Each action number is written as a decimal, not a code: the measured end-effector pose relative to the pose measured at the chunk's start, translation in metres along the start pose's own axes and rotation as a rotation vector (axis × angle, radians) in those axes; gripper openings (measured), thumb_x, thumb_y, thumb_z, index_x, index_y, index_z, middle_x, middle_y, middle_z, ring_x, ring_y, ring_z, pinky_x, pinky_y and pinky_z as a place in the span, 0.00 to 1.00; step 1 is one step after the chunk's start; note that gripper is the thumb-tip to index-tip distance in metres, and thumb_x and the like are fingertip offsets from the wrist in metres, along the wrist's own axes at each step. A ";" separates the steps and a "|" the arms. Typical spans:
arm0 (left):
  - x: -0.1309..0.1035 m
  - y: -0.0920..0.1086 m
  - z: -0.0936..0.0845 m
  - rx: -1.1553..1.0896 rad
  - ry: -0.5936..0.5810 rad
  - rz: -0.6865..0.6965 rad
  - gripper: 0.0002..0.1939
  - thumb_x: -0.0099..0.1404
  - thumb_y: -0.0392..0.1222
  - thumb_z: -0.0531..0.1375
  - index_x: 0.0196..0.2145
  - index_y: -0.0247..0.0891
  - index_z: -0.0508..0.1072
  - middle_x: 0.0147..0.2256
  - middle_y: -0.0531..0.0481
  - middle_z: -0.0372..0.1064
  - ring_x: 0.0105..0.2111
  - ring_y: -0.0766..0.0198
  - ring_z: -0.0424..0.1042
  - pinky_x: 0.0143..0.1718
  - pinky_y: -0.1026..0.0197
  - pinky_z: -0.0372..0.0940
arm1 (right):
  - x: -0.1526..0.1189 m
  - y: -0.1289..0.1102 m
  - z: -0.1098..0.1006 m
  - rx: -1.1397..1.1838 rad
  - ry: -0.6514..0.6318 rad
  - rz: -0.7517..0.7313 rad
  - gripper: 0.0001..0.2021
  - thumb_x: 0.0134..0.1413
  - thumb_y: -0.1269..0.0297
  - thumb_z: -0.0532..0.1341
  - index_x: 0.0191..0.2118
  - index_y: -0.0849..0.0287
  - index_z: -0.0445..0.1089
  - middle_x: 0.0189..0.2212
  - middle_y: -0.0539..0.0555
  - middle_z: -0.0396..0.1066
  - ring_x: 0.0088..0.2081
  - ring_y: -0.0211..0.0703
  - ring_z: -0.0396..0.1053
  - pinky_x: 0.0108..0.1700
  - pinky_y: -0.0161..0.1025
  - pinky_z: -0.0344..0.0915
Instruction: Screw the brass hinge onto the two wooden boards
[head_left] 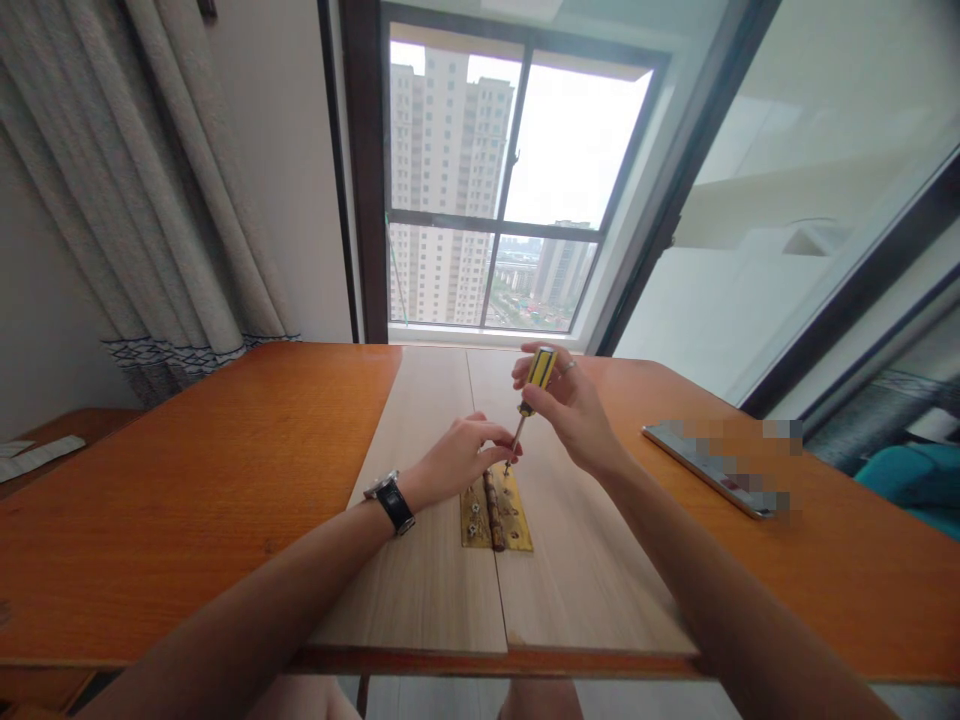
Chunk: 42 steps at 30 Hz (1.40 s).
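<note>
"Yellow-and-black plastic handle, thin metal shaft. Who has that screwdriver [535,384]?"

"Bare right hand [577,412], fingers curled round the handle. Shaft slants down and left."

"And the bare left hand [450,455], black-strapped watch [395,500] at its wrist?"

"Thumb and fingertips drawn in by the lower shaft. Pinching shaft or screw: can't be made out."

"Hinge position?"

"Worn, brass-coloured rectangular hinge [517,508], flat across the seam between two pale wood-grain boards [420,590]. Pin axis follows the seam, toward the dark-framed window [499,228]. From the right hand, it lies left and nearer the body. Left hand is closer, over its far end. Screwdriver tip sits at the right leaf's far end, by a small dark screw [507,470]."

"Beyond?"

"Orange-brown wooden table [225,480] beneath; flat silver-edged device [701,475] to the right, partly blurred."
</note>
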<state>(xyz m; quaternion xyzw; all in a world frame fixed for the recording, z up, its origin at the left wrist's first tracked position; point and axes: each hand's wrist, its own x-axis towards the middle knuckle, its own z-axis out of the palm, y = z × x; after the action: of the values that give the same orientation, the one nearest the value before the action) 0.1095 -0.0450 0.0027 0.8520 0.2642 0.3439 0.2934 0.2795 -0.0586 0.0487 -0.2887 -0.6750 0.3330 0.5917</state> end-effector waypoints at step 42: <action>0.002 -0.006 -0.002 0.004 -0.028 0.021 0.09 0.67 0.41 0.60 0.33 0.40 0.80 0.36 0.50 0.78 0.44 0.57 0.69 0.49 0.59 0.62 | 0.000 -0.007 -0.017 -0.129 -0.139 -0.028 0.16 0.63 0.53 0.57 0.46 0.56 0.76 0.43 0.56 0.76 0.44 0.48 0.69 0.43 0.45 0.63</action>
<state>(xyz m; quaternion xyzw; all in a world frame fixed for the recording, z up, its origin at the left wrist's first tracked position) 0.1078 -0.0395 0.0006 0.8601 0.2517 0.3347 0.2914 0.2962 -0.0613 0.0553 -0.2929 -0.7384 0.2998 0.5284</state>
